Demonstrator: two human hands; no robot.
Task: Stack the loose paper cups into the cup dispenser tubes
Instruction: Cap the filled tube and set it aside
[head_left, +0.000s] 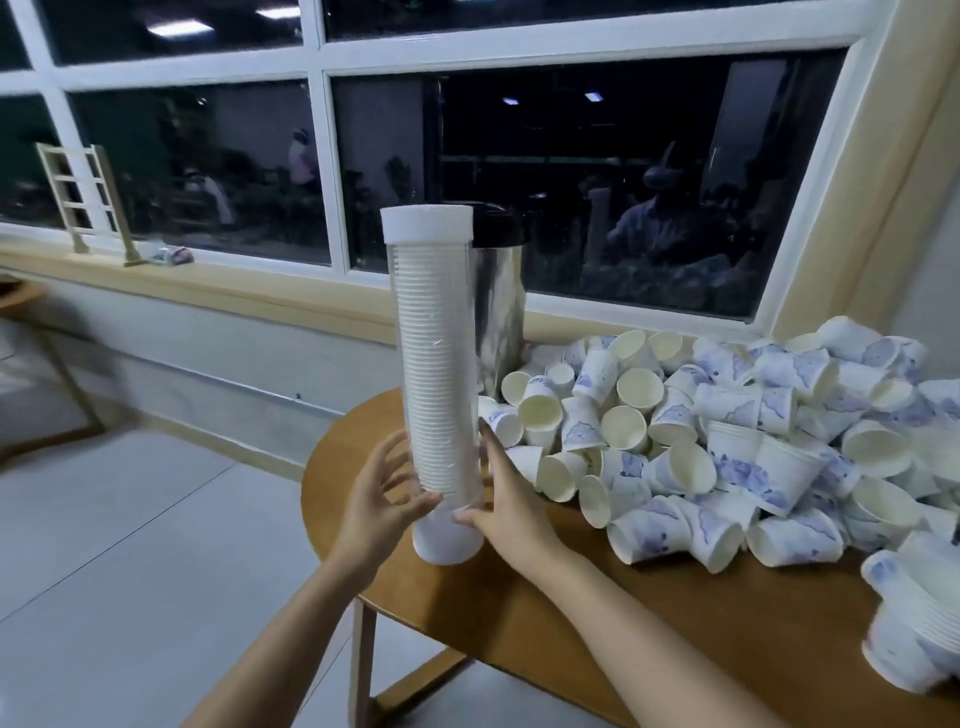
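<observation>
Dark window panes (623, 182) back a round, smooth wooden bench (519, 597). Near its 9 o'clock rim, upright, is a clear white-capped tube (439, 338) packed with ribbed cups. The left hand (382, 499) and right hand (511, 504) clamp their fingers (492, 452) round its base. Loose paper cups (727, 441) are heaped at 3 o'clock.

Head-worn view, forward-down (close in)

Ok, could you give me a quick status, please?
Left hand, right hand grip tube low. Tube full, upright at table edge. Loose cups piled right, urn behind.
</observation>
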